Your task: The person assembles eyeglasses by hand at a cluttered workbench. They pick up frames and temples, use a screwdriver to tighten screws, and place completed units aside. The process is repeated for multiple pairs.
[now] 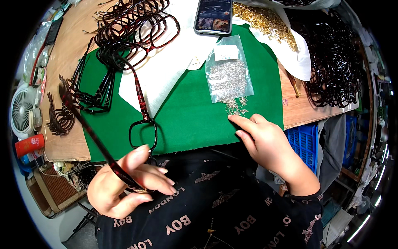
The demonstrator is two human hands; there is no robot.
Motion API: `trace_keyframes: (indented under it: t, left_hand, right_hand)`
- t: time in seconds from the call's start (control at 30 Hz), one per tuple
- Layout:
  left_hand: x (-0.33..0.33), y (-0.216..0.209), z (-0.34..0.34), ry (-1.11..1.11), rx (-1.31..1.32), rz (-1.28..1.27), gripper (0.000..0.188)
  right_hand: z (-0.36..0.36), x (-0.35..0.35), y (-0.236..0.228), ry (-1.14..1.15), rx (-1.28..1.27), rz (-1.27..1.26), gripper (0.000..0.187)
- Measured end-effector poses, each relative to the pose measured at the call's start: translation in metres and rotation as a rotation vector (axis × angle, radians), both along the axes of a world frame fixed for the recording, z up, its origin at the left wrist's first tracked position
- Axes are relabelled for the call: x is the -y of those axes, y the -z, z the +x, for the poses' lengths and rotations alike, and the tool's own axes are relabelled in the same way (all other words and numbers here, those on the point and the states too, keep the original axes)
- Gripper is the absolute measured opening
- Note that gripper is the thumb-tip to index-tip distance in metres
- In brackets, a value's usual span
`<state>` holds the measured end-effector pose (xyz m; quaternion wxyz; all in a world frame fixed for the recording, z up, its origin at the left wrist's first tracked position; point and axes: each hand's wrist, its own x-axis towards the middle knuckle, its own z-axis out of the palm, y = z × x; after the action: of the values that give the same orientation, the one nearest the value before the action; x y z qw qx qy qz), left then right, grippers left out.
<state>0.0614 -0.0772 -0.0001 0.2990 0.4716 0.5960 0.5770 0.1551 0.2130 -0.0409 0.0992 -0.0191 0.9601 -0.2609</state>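
Note:
My left hand point(124, 182) is closed around a dark red tortoiseshell glasses frame point(141, 93), held over the front edge of the green mat. One rim and a long temple show past my thumb. A second temple slants up and left from my palm; my fingers hide part of the front. My right hand point(269, 141) reaches to the mat with its index finger stretched out and the thumb apart from it. That fingertip touches the near edge of a small heap of tiny silvery screw-like parts point(235, 108). They spill from the mouth of a clear plastic bag point(228, 79).
Several tortoiseshell glasses frames point(120, 37) pile up at the far left on white cloth point(182, 54). A phone point(213, 16) lies at the back beside gold-coloured small parts point(269, 25). Dark glossy frames point(336, 62) heap at the right, near a screwdriver point(295, 85). A fan point(24, 110) stands left.

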Motion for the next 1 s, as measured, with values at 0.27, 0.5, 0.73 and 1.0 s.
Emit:
trace_keyframes:
  t: [0.27, 0.5, 0.73, 1.0]
  left_hand:
    - [0.009, -0.007, -0.026, 0.034, -0.283, 0.199, 0.057]
    - [-0.018, 0.043, -0.021, 0.155, 0.649, 0.698, 0.042]
    - [-0.053, 0.070, 0.006, 0.100, 0.923, 0.748, 0.040]
    - [-0.076, 0.107, 0.019, 0.119, 1.323, 0.714, 0.039]
  right_hand:
    - [0.001, 0.001, -0.008, -0.032, 0.099, -0.058, 0.030]
    - [0.005, -0.004, -0.012, 0.042, 0.094, -0.162, 0.034]
    - [0.006, 0.007, -0.005, 0.006, 0.049, 0.029, 0.033]
    - [0.007, 0.013, -0.003, -0.012, 0.036, 0.184, 0.035]
